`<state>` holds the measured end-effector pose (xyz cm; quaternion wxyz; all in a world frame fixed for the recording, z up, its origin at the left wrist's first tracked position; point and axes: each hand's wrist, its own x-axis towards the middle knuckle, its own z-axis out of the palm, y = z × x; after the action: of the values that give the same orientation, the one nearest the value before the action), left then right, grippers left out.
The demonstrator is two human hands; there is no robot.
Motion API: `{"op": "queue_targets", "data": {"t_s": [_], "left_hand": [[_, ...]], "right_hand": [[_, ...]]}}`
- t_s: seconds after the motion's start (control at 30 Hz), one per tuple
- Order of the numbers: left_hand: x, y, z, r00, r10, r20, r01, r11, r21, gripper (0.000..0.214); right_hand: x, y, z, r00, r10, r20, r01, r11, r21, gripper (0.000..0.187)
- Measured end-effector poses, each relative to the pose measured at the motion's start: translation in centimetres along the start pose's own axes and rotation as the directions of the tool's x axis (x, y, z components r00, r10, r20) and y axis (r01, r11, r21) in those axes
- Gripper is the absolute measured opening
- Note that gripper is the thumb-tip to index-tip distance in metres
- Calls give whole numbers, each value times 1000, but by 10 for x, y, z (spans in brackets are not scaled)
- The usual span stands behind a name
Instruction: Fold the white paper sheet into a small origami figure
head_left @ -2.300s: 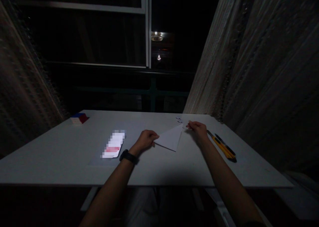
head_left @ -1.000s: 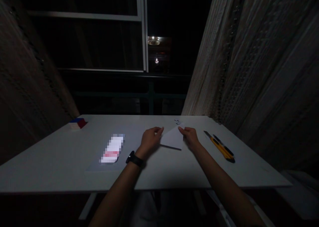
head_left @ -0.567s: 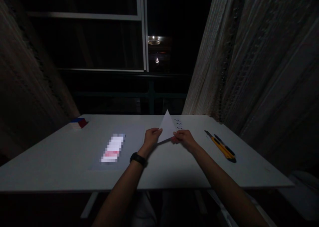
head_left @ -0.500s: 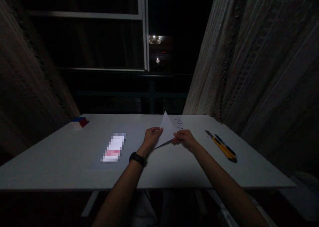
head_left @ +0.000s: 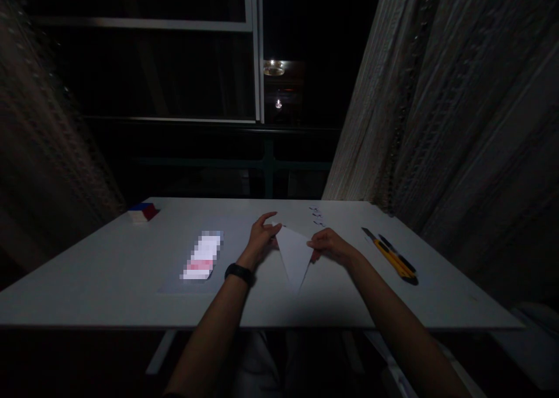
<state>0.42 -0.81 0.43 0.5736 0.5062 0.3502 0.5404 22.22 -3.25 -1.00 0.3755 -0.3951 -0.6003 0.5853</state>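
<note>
Low light. Pale curtains hang at both sides, the right curtain [head_left: 414, 95] and the left curtain [head_left: 48, 106], flanking a dark window with a light frame [head_left: 257, 54]. White table [head_left: 113, 264] in front of it. On its left half lies a thin sheet [head_left: 233, 243], hard to tell from the tabletop.

Centre of table, near the middle: folded paper [head_left: 297, 255], white, a triangle with one point toward the person (whether that tip touches the table cannot be told). Left hand [head_left: 262, 238] pinches its upper left corner, thumb on top, forefinger lifted and loosely curved. Right hand [head_left: 329, 243] is nearly closed, thumb and fingers gripping the right edge.

Phone [head_left: 203, 255], lit, screen blurred out, rests on the sheet. Yellow cutter [head_left: 388, 258], blade out, lies right of the right hand; dark pen [head_left: 399, 253] just beside it. Coloured cube [head_left: 142, 212] at far left. Black wristband [head_left: 239, 273] on the left wrist. Small dark marks [head_left: 317, 215] lie beyond the right hand (nature unclear).
</note>
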Motion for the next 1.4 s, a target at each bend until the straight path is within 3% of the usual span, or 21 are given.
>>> {"op": "queue_targets", "data": {"t_s": [0.13, 0.23, 0.3, 0.4, 0.5, 0.67, 0.8, 1.07, 1.2, 1.4], "left_hand": [[2, -2, -2, 1000, -8, 19, 8, 1000, 15, 35], [3, -4, -2, 1000, -30, -5, 30, 1000, -1, 31], [3, -5, -2, 999, -52, -17, 51, 998, -26, 30], [3, -6, -3, 994, -107, -5, 107, 993, -45, 28], [3, -7, -3, 989, -145, 28, 146, 989, -33, 26], [0, -4, -1, 981, -174, 81, 176, 984, -20, 25], [-3, 0, -1, 969, -213, 126, 217, 976, -17, 25], [-4, -2, 0, 954, -240, 182, 233, 971, 57, 26], [-1, -5, -1, 962, -231, 149, 227, 973, 45, 25], [1, -6, -1, 972, -224, 72, 223, 975, 20, 22]], "right_hand": [[-5, -7, -4, 1000, -18, -12, 19, 999, 40, 28], [-12, -12, -9, 991, -57, 121, 39, 989, 146, 71], [-16, -11, -13, 970, -60, 237, 16, 983, 181, 86], [-15, -4, -19, 956, -19, 294, -20, 991, 131, 69], [-10, 5, -20, 963, 26, 268, -36, 999, 31, 51], [-7, 2, -12, 991, 30, 129, -17, 995, -102, 36], [-10, -6, -12, 1000, -9, -5, 8, 995, -99, 23], [-11, -4, -19, 992, 42, 122, -27, 991, -129, 26], [-9, -3, -18, 999, 1, 55, 2, 998, -67, 24], [-4, -1, -13, 992, -62, -108, 79, 984, 161, 26]]}}
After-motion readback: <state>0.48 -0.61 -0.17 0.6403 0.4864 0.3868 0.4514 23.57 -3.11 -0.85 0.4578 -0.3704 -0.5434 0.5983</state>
